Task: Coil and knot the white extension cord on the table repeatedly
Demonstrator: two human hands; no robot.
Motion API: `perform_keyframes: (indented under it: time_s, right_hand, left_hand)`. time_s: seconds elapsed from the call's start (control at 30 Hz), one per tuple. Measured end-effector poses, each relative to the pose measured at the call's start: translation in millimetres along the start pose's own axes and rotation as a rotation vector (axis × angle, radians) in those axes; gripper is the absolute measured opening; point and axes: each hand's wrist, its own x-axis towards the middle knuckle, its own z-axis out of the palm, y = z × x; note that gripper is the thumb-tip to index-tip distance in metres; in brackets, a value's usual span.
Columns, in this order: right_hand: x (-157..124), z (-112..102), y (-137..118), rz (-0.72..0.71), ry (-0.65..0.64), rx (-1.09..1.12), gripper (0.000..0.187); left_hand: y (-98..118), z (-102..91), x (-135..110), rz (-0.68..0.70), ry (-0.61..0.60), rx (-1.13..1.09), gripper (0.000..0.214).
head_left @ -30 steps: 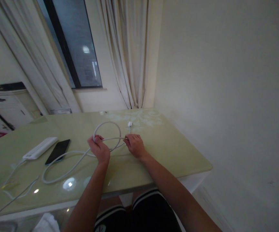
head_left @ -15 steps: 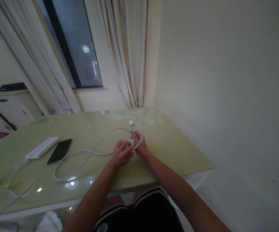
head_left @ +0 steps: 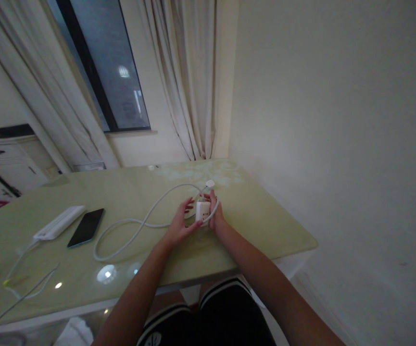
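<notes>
In the head view, a white box-shaped plastic block (head_left: 202, 210) with dark slots sits between the hands, above the near right part of the glossy pale-green table (head_left: 261, 230). The right hand (head_left: 215, 214) has its fingers clamped on it from the right (they are partly hidden behind it). The left hand (head_left: 181, 226) has its fingers spread apart, its thumb at the block's lower left edge. A long white rounded cable (head_left: 143, 223) curves past the right hand and loops leftward, near a black flat rectangular phone (head_left: 86, 228). A small white plug (head_left: 210, 184) lies just beyond the right fingertips.
</notes>
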Motion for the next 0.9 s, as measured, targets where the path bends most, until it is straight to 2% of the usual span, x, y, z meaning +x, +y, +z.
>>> perform_keyframes:
  time_s: [0.07, 0.13, 0.23, 0.3, 0.37, 0.53, 0.6, 0.67, 0.73, 0.8, 0.9]
  right_hand:
    - [0.0, -0.7, -2.2, 0.013, 0.007, -0.004, 0.067]
    - [0.1, -0.8, -3.3, -0.007, 0.006, -0.028, 0.069]
    - [1.4, -0.7, -3.1, -0.057, 0.021, -0.079, 0.069]
    - [3.1, -1.0, -2.5, -0.087, 0.037, -0.114, 0.068]
    - [5.5, -2.3, -2.5, -0.106, 0.033, -0.148, 0.070]
    - [17.3, -13.0, -10.0, -0.095, 0.067, -0.245, 0.081]
    - [25.3, -22.1, -16.2, -0.122, 0.116, -0.240, 0.084]
    - [34.4, -33.7, -23.0, -0.169, 0.200, -0.197, 0.085]
    - [43.1, -46.1, -28.8, -0.199, 0.295, -0.179, 0.084]
    - [50.1, -57.0, -32.6, -0.203, 0.343, -0.226, 0.079]
    - [55.9, -67.1, -34.9, -0.235, 0.257, -0.472, 0.064]
  left_hand:
    - [-0.5, 1.8, -0.1, -0.107, -0.184, -0.165, 0.062]
    - [0.1, 3.2, 0.0, -0.166, -0.295, -0.254, 0.049]
    - [1.7, 5.5, 1.3, -0.200, -0.276, -0.290, 0.044]
    - [1.7, 7.3, 2.9, -0.220, -0.186, -0.280, 0.045]
    - [0.5, 8.1, 4.3, -0.230, -0.040, -0.285, 0.049]
    - [-3.3, -3.2, 6.6, -0.225, 0.450, -0.308, 0.052]
    - [-4.3, -12.4, 8.0, -0.215, 0.646, -0.323, 0.053]
    - [-6.1, -20.9, 9.9, -0.215, 0.787, -0.357, 0.058]
    - [-9.1, -26.6, 11.7, -0.234, 0.855, -0.386, 0.057]
    - [-12.7, -28.7, 12.9, -0.266, 0.840, -0.418, 0.054]
    - [-15.6, -26.1, 13.1, -0.333, 0.717, -0.459, 0.056]
